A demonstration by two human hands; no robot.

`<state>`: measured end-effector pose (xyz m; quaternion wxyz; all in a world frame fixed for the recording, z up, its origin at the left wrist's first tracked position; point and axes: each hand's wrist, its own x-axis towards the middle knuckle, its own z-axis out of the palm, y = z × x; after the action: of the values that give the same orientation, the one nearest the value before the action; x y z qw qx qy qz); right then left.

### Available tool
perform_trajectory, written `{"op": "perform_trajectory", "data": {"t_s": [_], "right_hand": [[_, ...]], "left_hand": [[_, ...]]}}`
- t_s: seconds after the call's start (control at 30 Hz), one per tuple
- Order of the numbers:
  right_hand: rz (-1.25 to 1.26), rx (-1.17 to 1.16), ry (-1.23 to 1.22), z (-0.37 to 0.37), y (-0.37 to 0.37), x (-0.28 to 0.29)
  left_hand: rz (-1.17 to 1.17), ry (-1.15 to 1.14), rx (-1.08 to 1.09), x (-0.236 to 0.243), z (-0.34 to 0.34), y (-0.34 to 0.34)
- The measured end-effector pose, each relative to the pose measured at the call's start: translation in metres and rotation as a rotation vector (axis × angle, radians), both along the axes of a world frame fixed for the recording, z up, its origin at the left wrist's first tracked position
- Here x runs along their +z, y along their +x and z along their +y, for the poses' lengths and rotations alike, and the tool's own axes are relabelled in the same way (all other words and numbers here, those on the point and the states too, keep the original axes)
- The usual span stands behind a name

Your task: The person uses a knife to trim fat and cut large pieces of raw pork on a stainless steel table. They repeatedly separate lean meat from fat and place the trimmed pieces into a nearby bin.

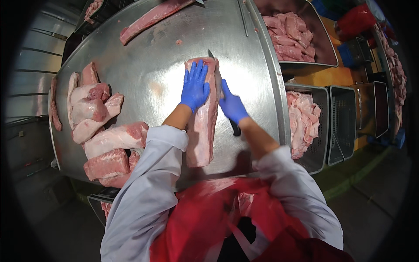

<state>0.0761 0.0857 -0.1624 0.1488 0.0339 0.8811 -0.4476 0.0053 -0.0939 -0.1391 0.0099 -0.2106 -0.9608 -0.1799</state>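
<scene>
A long slab of pale raw meat [200,135] lies lengthwise in front of me on the steel table [161,56]. My left hand [195,86], in a blue glove, is spread flat on the far half of the slab, pressing its top. In my blue-gloved right hand [232,105] is a knife [236,128], gripped with its black handle end sticking out below the fist. The blade runs away from me along the slab's right edge, and its tip shows just past the far end. How deep the blade sits in the meat I cannot tell.
Several meat pieces [115,139] are heaped on the table's left side. Another long meat strip [152,19] lies at the far edge, near a thin steel rod [242,19]. Beyond the right edge stand a bin of meat chunks [329,43], a grey crate of trimmings [321,153] and another crate [341,126].
</scene>
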Motion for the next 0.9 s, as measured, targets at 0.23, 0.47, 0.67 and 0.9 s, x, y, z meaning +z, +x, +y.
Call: {"op": "perform_trajectory", "data": {"t_s": [0.23, 0.47, 0.67, 0.9], "right_hand": [[-0.148, 0.048, -0.003, -0.016, -0.002, 0.026], [-0.081, 0.021, -0.032, -0.018, 0.033, 0.017], [-0.092, 0.050, 0.065, -0.025, 0.028, 0.027], [-0.156, 0.065, 0.031, -0.037, 0.115, 0.031]], "left_hand": [[0.093, -0.049, 0.086, -0.011, 0.001, -0.027], [-0.011, 0.067, -0.023, -0.016, -0.021, 0.038], [-0.070, 0.000, 0.025, 0.004, -0.014, 0.107], [-0.021, -0.034, 0.098, -0.006, -0.011, 0.108]]}}
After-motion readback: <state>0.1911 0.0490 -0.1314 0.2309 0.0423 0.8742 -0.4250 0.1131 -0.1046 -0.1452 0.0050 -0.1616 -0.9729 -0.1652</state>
